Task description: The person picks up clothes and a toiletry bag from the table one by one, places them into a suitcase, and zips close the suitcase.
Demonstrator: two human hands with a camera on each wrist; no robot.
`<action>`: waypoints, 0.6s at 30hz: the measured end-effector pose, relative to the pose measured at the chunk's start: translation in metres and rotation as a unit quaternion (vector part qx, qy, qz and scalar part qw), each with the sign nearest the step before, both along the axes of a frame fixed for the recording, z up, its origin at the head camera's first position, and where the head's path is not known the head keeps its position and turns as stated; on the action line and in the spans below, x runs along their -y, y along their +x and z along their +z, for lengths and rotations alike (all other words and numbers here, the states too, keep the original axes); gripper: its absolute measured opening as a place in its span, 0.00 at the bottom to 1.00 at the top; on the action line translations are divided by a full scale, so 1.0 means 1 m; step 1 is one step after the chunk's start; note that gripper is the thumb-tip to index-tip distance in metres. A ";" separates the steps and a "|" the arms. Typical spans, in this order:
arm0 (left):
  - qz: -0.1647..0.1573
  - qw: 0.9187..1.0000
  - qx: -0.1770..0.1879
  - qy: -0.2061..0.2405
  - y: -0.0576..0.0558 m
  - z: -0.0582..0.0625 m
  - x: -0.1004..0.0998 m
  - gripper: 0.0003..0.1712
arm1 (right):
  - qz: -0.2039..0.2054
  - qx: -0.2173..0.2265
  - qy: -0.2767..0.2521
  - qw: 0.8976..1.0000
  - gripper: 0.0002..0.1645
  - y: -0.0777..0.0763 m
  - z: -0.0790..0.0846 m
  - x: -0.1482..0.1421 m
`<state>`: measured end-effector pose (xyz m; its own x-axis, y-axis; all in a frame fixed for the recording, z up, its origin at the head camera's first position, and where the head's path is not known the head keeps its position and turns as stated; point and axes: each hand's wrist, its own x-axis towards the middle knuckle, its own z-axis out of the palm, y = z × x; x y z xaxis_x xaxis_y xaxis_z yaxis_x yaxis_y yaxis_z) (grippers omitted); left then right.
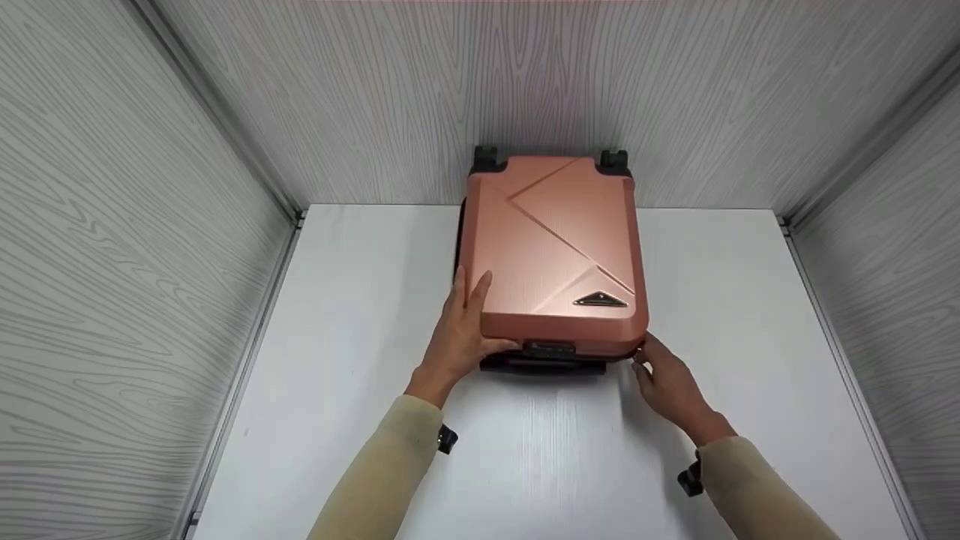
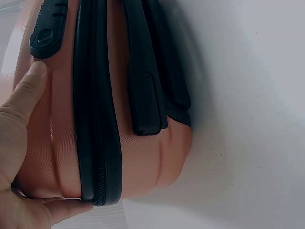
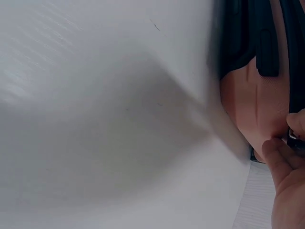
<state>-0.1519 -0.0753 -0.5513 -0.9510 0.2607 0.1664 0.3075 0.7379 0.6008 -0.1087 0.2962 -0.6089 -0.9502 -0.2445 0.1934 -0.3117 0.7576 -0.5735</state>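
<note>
A rose-pink hard-shell suitcase (image 1: 555, 240) lies flat, its wheels toward the back wall. My left hand (image 1: 457, 330) rests against its near left corner with fingers spread straight over the edge and side. In the left wrist view, the thumb of that hand lies just below the black combination lock (image 2: 46, 40), and a finger reaches the black zipper (image 2: 101, 157). At the near right corner, my right hand (image 1: 671, 382) pinches a small metallic zipper pull (image 3: 292, 135) between thumb and fingers, largely covered by them.
The suitcase's black handle (image 1: 544, 365) sits at its near end, toward me. A white tabletop (image 1: 352, 315) extends around it. Wood-grain panels rise at the back (image 1: 375, 97), left (image 1: 127, 285) and right (image 1: 892, 255).
</note>
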 end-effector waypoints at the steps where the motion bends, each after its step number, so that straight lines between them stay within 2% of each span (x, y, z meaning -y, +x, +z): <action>1: -0.002 1.000 -0.007 -0.002 0.000 0.000 0.000 0.74 | -0.001 -0.003 0.001 1.000 0.26 0.001 -0.002 0.001; 5: -0.001 1.000 -0.016 -0.002 -0.001 -0.002 -0.002 0.73 | -0.016 -0.013 -0.008 1.000 0.31 0.004 -0.006 0.001; 7: 0.003 1.000 -0.014 -0.001 -0.001 -0.003 -0.003 0.73 | -0.029 -0.021 -0.019 0.999 0.26 0.005 -0.009 0.004; 9: 0.007 1.000 -0.012 -0.003 -0.001 -0.003 -0.002 0.74 | -0.037 -0.029 -0.033 0.998 0.26 0.009 -0.014 0.010; 12: 0.007 1.000 -0.009 -0.001 -0.001 -0.002 -0.001 0.74 | -0.055 -0.040 -0.059 0.996 0.30 0.014 -0.020 0.019; 14: 0.007 1.000 -0.006 0.001 -0.001 -0.001 -0.001 0.74 | -0.067 -0.046 -0.073 0.994 0.37 0.017 -0.023 0.022; 18: 0.015 1.000 0.003 0.003 0.000 0.000 -0.001 0.74 | -0.081 -0.059 -0.064 0.993 0.37 0.018 -0.025 0.027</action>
<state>-0.1523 -0.0746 -0.5515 -0.9592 0.2313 0.1626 0.2821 0.7431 0.6068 -0.0903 0.2693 -0.6338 -0.9441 -0.0565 0.3249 -0.2619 0.7272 -0.6345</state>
